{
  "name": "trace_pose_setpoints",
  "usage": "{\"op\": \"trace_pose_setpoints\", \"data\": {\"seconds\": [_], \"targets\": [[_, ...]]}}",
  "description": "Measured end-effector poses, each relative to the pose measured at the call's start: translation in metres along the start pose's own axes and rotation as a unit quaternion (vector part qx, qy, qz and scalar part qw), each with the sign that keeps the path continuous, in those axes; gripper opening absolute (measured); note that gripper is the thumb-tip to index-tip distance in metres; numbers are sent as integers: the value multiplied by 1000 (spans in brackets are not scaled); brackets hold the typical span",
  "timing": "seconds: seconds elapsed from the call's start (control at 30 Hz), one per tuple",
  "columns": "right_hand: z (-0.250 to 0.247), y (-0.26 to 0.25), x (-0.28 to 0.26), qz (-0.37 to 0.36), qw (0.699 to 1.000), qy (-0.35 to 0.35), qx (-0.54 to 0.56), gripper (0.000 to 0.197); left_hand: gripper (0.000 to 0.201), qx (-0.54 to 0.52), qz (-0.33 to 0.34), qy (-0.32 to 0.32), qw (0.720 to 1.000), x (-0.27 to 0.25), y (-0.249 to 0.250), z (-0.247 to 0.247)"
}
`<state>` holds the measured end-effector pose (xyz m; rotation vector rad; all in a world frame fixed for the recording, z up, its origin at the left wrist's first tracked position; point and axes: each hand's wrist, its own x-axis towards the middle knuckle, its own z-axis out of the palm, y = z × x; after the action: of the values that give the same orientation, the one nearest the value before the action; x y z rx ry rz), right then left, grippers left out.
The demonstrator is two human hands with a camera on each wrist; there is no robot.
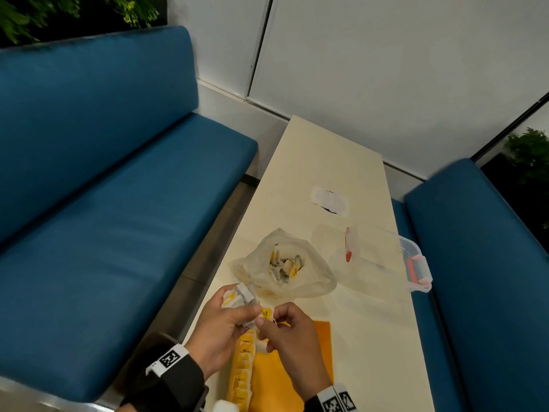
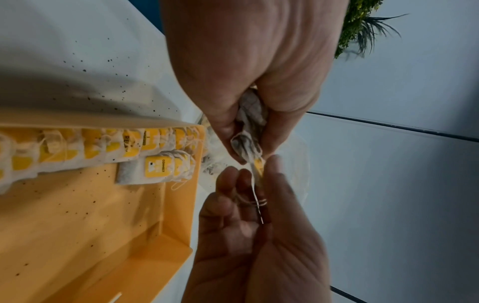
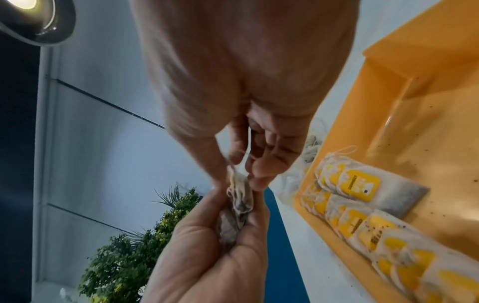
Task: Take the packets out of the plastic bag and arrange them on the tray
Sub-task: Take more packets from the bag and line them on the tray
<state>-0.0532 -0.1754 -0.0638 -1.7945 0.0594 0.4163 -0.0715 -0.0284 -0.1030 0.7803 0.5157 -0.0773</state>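
You are partway through, with more left than done. One row of packets already lies along one long side of the yellow tray, overlapping like tiles with their yellow tags up, and a couple more sit just beside the row's end at the tray's far corner; the rest of the tray floor is bare apart from dark specks. The plastic bag stands open on the worktop just beyond the tray, and a good heap of packets shows inside it, so I judge many trips remain.

Your left hand has its grip curled round a small bunch of packets held above the near end of the tray. Your right hand pinches the yellow tag of one packet between thumb and fingertip, and the left wrist view shows its white string looped across your right fingers. My reading is that you are teasing one packet free of the bunch, and the strings may be tangled, so a hard tug could tear a tag off or drag out a second packet.

A clear lidded box with red clasps sits further along the worktop, well apart from the tray
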Motion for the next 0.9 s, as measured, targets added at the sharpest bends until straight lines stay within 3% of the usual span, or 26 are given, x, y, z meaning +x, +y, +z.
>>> {"op": "trace_pose_setpoints", "data": {"seconds": [0.13,0.37,0.43,0.53,0.9], "targets": [[1,-1,2,6,1000,23,-1,11,50,-23,10,3,1000,0,1,1],[-8,-7,4,-13,999,41,8,5,49,-77,-9,5,997,6,6,-9],[-16,-8,9,-7,998,-6,-69,4,46,-75,-8,5,997,7,8,-13],[-27,1,19,-12,958,-60,-281,9,43,-61,-13,11,998,8,8,-19],[-39,37,24,56,939,-113,-319,8,51,-4,-40,9,999,8,-1,-27]]}}
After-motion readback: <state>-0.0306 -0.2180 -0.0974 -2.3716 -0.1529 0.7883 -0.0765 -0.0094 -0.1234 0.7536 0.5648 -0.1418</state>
